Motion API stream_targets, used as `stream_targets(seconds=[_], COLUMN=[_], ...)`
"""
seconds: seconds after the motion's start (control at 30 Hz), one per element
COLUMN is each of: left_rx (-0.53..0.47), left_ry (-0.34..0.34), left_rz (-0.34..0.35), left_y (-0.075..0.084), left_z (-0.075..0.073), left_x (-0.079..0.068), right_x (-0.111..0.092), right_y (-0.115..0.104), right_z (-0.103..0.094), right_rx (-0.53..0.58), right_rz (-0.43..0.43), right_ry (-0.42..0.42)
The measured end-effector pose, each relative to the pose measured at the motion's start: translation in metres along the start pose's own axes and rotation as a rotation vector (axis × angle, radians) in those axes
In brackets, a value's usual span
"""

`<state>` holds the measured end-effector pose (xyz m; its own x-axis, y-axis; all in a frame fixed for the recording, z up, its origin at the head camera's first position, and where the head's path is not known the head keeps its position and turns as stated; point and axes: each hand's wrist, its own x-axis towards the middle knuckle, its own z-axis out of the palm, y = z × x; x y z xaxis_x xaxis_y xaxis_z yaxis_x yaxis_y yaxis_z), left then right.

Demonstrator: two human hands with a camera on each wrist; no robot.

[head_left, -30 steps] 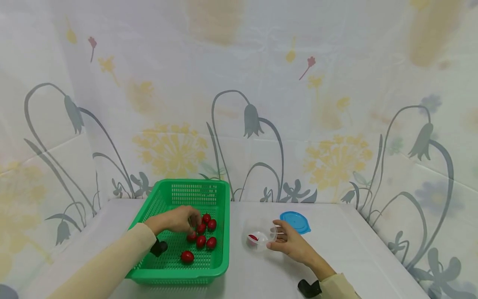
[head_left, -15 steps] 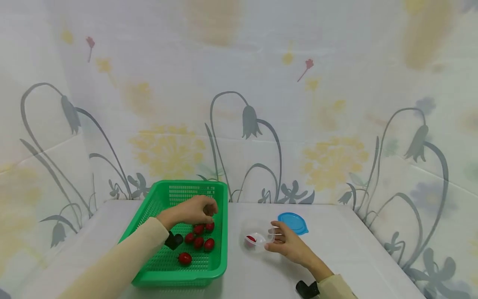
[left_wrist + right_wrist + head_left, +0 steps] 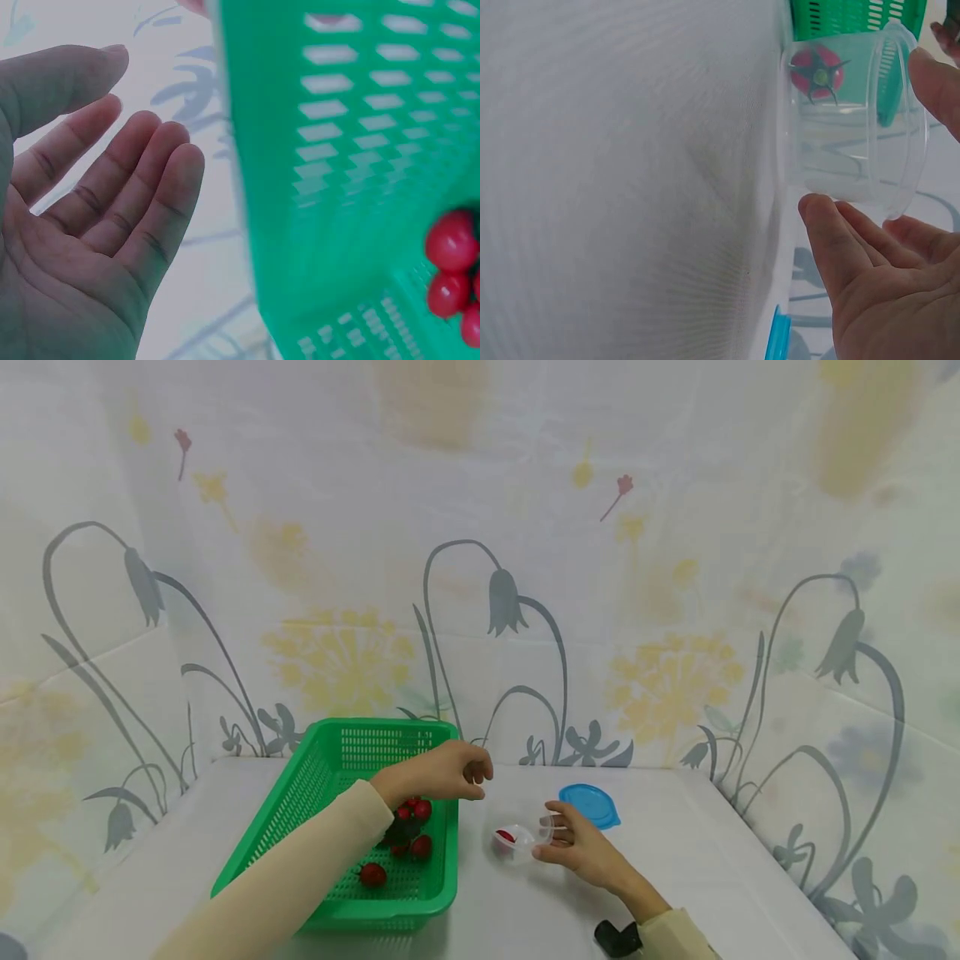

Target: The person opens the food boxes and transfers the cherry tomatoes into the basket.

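Note:
My left hand (image 3: 450, 771) hovers over the right rim of a green plastic basket (image 3: 452, 852). Its thumb and fingers lie loosely bent and apart in the left wrist view, with nothing seen between them. Several red cherry tomatoes (image 3: 372, 875) lie in the basket, partly hidden by the left arm. On the table my right hand (image 3: 585, 852) holds a clear plastic container (image 3: 836, 142) at its side, thumb by the rim and fingers against the wall. One cherry tomato with a green calyx (image 3: 817, 71) sits inside at the bottom.
A blue lid (image 3: 590, 806) lies on the white tabletop (image 3: 517, 918) behind the right hand. A flower-printed cloth (image 3: 480, 485) hangs along the back and sides. Black cameras are strapped at the wrists.
My left hand has moved right and up from among the tomatoes to above the basket's right rim. The right hand and the container stay where they were.

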<state>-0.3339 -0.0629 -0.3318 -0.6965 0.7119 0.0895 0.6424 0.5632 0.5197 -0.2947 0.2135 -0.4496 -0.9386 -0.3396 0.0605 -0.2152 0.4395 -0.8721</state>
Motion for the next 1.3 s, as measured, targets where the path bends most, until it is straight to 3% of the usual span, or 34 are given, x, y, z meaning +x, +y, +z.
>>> stream_targets(seconds=[0.3, 0.67, 0.93, 1.2, 1.3], left_rx=[0.014, 0.04, 0.065, 0.05, 0.054], left_ry=[-0.047, -0.123, -0.168, -0.211, -0.23], left_rz=[-0.014, -0.074, -0.124, -0.233, -0.238], left_y=[0.021, 0.031, 0.036, 0.039, 0.04], left_z=[0.011, 0.029, 0.037, 0.046, 0.05], left_x=[0.028, 0.052, 0.061, 0.062, 0.064], right_x=[0.001, -0.004, -0.003, 0.0, 0.0], right_y=[-0.006, 0.0, 0.001, -0.002, -0.003], right_z=[0.0, -0.005, -0.004, -0.001, -0.002], right_rx=[0.031, 0.008, 0.025, 0.035, 0.05], right_rz=[0.006, 0.025, -0.002, 0.004, -0.001], right_ry=[-0.005, 0.006, -0.01, -0.012, -0.011])
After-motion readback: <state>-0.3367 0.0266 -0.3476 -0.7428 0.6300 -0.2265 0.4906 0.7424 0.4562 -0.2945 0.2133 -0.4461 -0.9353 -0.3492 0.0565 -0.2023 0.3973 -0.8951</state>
